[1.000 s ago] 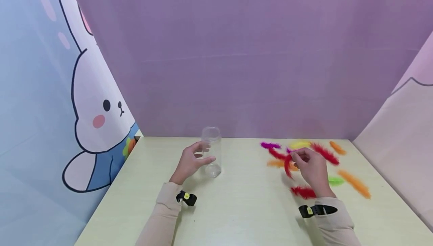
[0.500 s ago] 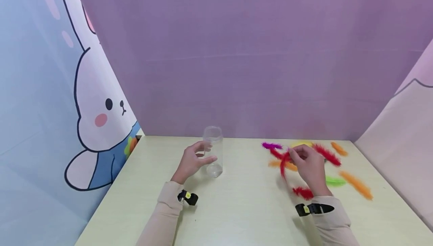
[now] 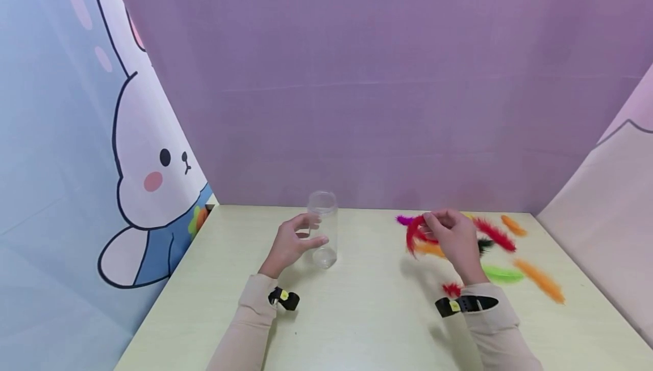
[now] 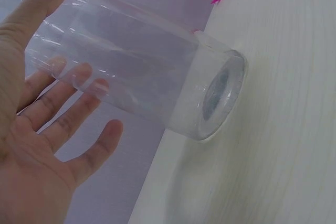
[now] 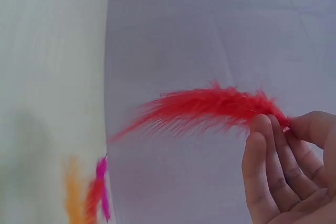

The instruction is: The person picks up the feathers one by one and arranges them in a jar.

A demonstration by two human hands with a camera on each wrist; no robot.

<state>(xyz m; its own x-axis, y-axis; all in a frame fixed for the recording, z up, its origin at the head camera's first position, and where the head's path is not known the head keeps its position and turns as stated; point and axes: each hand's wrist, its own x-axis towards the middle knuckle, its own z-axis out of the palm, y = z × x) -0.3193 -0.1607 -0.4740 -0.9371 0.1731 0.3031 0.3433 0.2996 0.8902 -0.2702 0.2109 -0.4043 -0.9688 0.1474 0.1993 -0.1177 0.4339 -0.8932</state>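
Observation:
A clear, tall cylindrical plastic jar [image 3: 330, 229] stands upright on the table, nothing inside it. My left hand [image 3: 289, 247] holds it from the left, thumb on the near side and fingers around the other; the left wrist view shows the jar's wall [image 4: 142, 66] between them. Between thumb and fingertips my right hand [image 3: 458, 246] pinches a fluffy red feather [image 5: 210, 104] by one end. The feather curves away from the fingers, raised above the other feathers, its free tip pointing down in the head view.
Loose feathers lie on the right of the pale table [image 3: 367, 314]: orange [image 3: 541, 281], green [image 3: 502, 274], black [image 3: 485, 244], purple [image 3: 405, 220] and more red ones [image 3: 496, 234]. A purple cloth [image 3: 377, 93] closes off the back; a rabbit-print curtain [image 3: 61, 133] hangs left.
My right hand has moved left and slightly up with the red feather, uncovering the black feather behind it. The left hand stays at the jar.

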